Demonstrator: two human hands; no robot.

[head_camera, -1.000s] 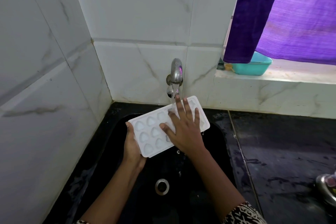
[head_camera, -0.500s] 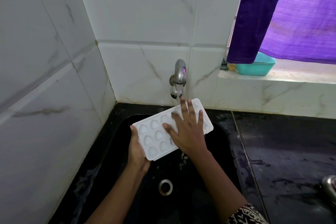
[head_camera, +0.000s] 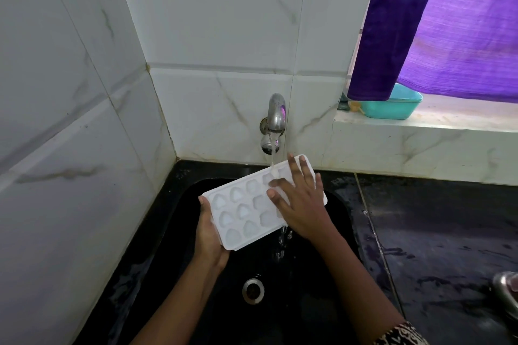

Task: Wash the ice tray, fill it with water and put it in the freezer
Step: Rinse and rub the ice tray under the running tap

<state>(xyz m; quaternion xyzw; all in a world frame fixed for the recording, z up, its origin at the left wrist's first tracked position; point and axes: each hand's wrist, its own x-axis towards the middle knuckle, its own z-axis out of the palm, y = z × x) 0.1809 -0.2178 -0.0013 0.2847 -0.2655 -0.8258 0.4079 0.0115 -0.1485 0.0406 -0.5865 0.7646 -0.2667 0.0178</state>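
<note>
Right hand has slid toward the far-right end of the ice tray since 0.5 s ago. More moulded cells are now uncovered on the left, and the tray itself has barely shifted.

Left hand: grip clamped on the near-left short end of the tray. The thumb lies over the upper rim and the palm is against the edge. The fingers go underneath and are hidden.

Right hand: grip apart. The fingers are straight and spread, lying flat on the tray's upper face, with the tips reaching the far-right corner. A patterned sleeve shows at that wrist.

Tray position: held in the air above the black sink, not touching it. It is tilted, with the far-right end higher and just under the tap.

Water stream lands on the tray just beside the right index finger. Runoff spills from the near long edge, below the right palm, into the basin. The drain lies nearer the camera than the tray.

Surroundings:
- The tap comes out of the white tiled wall, which turns a corner on the left.
- A dark, wet table extends right of the sink. A shiny metal object sits at its right edge, cut off by the frame, so I cannot tell what it is.
- A teal tub stands on the window ledge, partly behind the purple curtain.
</note>
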